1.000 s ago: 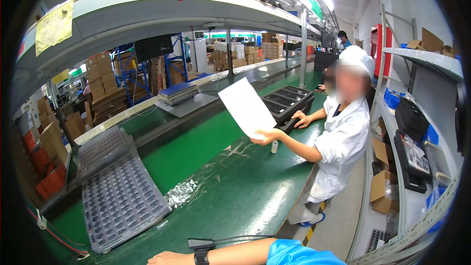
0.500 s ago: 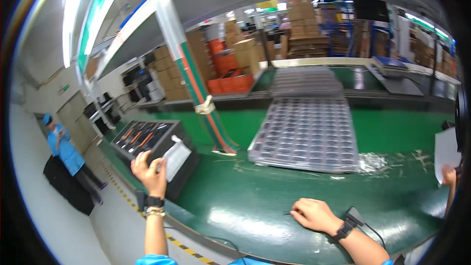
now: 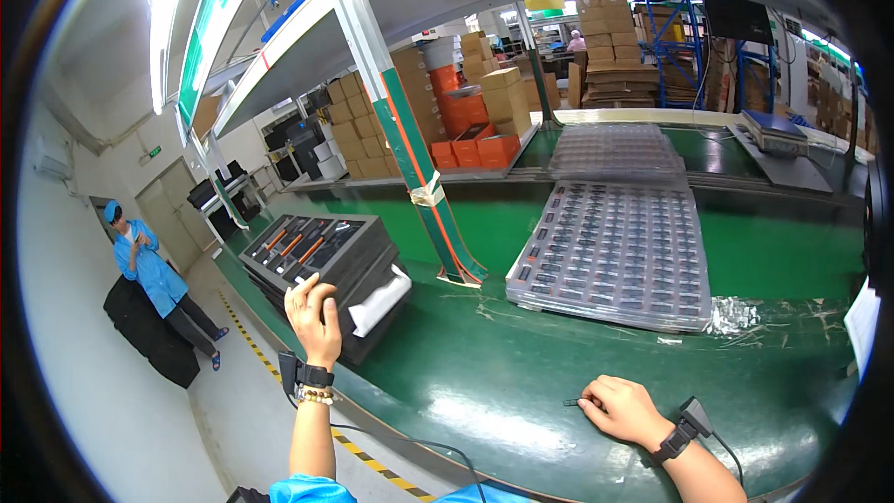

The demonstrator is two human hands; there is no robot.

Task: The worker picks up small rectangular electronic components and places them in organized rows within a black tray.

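The right hand (image 3: 629, 410) has its grip closed on a dark part (image 3: 571, 402), on or just above the bench (image 3: 438, 349). The left hand (image 3: 317, 324), grip loosely open, is beside the black trays (image 3: 352, 272).

So we've got a bright blue sleeve (image 3: 312, 490), black straps (image 3: 672, 445) on both wrists with little boxes (image 3: 695, 413) and thin cables (image 3: 729, 455), plus a beaded bracelet (image 3: 315, 397) on the left.
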